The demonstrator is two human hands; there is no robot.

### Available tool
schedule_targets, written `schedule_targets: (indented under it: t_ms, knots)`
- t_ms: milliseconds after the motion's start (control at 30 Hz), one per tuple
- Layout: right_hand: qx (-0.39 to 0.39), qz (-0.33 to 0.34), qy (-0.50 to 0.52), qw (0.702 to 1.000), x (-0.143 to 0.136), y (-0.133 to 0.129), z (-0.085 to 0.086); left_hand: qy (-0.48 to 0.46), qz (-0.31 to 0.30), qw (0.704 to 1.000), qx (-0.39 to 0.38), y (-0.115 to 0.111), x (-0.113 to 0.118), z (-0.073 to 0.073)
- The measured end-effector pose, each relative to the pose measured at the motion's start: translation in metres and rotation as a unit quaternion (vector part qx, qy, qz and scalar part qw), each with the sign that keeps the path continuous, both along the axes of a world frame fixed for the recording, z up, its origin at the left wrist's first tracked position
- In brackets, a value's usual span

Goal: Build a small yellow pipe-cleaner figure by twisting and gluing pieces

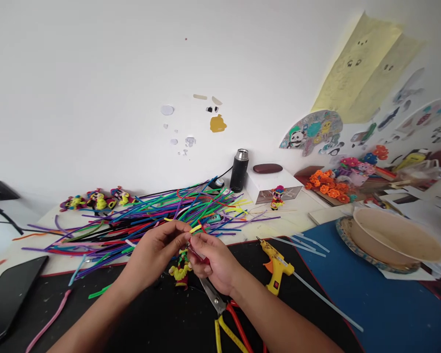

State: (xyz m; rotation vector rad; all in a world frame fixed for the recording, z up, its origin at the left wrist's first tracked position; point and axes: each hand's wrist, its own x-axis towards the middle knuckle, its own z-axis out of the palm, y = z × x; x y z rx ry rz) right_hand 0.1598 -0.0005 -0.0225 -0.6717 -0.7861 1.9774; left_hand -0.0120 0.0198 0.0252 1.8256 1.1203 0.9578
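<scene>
Left hand (156, 252) and right hand (216, 257) pinch a yellow strip (196, 229); drifting rightward, the right might brush the glue gun (279, 264), burning if hot.

Two hands meet mid-counter (296, 219), left (147, 255) beside right (216, 260), above a mat (143, 321), a stem piece (196, 229) at their fingers. Just below them is a figurine (181, 275); cutters (216, 300) lie nearer the person. To the right rests a glue gun (281, 267), then a bowl (399, 240) on a plate (343, 235). Behind the hands spreads a heap of stems (161, 208), three more figurines (102, 200) behind its left part. At its right end stands a flask (239, 172), beside a box (253, 185) with a case (267, 168) on top. A flat device (14, 299) lies far left.
</scene>
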Motion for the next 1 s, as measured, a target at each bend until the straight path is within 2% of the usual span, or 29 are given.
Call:
schedule_targets:
  t_ms: [133,233,333,433,567,800,1000]
  knots:
    - [0.000,0.057,0.044,0.997,0.002,-0.001,0.002,-0.003,0.030,0.999,0.043,-0.005,0.003,0.000]
    - [-0.004,0.087,0.069,0.994,0.002,0.000,0.001,-0.036,0.037,0.998,0.035,-0.007,0.005,-0.001]
    - [-0.022,0.084,0.083,0.993,0.003,0.003,0.000,-0.048,0.036,0.997,0.044,-0.007,0.007,-0.001]
    - [-0.037,0.065,0.095,0.993,0.004,0.005,-0.002,-0.003,0.022,0.996,0.085,-0.006,0.007,-0.005]
    - [-0.055,0.064,0.105,0.991,0.004,0.006,-0.001,0.018,0.035,0.995,0.093,-0.007,0.007,-0.009]
    - [-0.047,0.112,0.108,0.987,0.004,0.001,0.002,-0.056,0.070,0.994,0.057,-0.013,0.012,-0.006]
    - [0.000,0.078,0.095,0.992,0.004,-0.001,0.002,-0.112,0.093,0.989,-0.013,-0.010,0.012,-0.005]
